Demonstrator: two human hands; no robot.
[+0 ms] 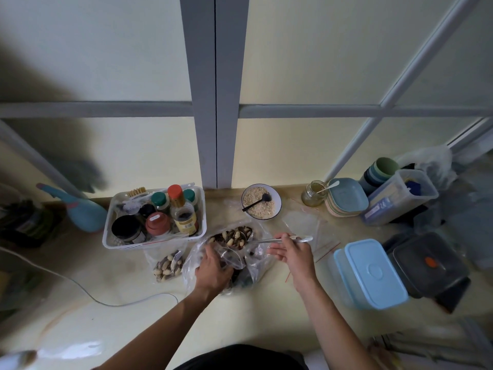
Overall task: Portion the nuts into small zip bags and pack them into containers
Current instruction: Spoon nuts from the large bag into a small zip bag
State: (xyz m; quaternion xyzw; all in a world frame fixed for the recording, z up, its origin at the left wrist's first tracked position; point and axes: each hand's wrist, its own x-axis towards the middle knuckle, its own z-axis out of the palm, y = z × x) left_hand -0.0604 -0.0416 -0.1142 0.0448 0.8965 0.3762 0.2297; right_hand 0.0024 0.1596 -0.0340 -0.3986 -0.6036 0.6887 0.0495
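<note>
Right hand [292, 252] was pinched on a spoon [266, 240] handle, loaded bowl levelled over the big nut bag [234, 236] against spills | left hand [213, 268] gripped a small zip bag [234, 259], mouth held ready | 1 filled bag [168, 264] lay just left | blue containers [373, 273] stood lidded, right.

The right hand [292, 253] holds a spoon [240, 240] of nuts over the big bag [256, 265]. The left hand [213, 268] grips a small bag [230, 259].

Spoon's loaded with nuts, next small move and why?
Probably tip the spoon, held in the right hand, into the small bag that the left hand grips below it: its bowl is heaped with nuts over the big bag.
</note>
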